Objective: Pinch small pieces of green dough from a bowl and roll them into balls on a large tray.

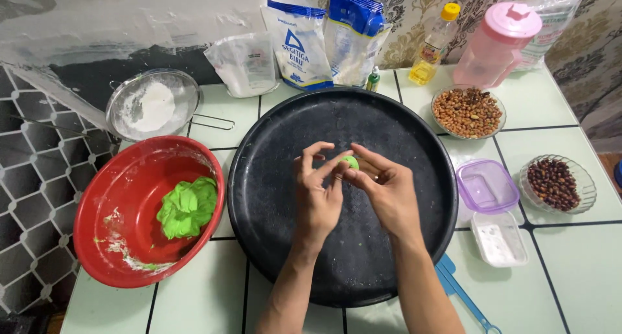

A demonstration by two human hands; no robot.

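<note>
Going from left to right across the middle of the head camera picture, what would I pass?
Red bowl with green dough → black round tray → left hand → small green dough piece → right hand → purple-lidded plastic box → glass bowl of dark beans.

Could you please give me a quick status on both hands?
Left hand and right hand pinch small green dough piece over black tray. Nothing in the way.
</note>
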